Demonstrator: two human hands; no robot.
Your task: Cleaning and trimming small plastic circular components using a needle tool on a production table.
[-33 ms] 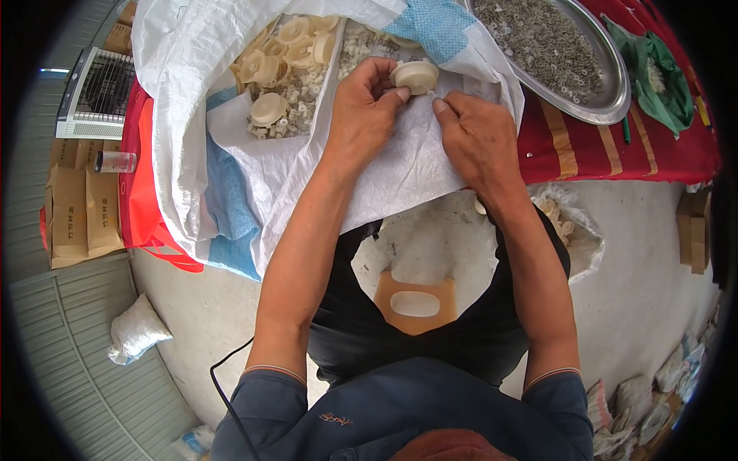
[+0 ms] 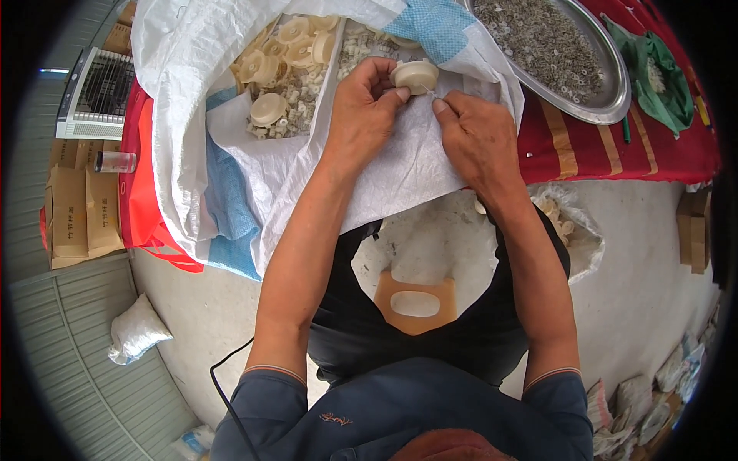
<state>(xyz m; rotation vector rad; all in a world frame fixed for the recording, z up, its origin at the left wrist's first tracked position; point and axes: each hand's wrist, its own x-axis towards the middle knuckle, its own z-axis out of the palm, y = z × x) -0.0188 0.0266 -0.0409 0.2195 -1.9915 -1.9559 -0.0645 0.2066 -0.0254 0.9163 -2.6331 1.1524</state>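
Observation:
My left hand is closed on a round cream plastic part, fingers behind its left edge and thumb below. Close to its right, my right hand has its thumb and forefinger pinched together. A thin pale piece runs from under the round part toward those fingertips; what the pinch holds is too small to name. Both hands are above a white woven sack spread over the near table edge. Left of them, similar cream parts lie among many small pale pieces.
At the right, an oval metal tray holds many small grey pieces on a red-covered table. A green bag lies beyond it. A heater-like box with a grille and cardboard boxes stand at left. Below is a tan stool.

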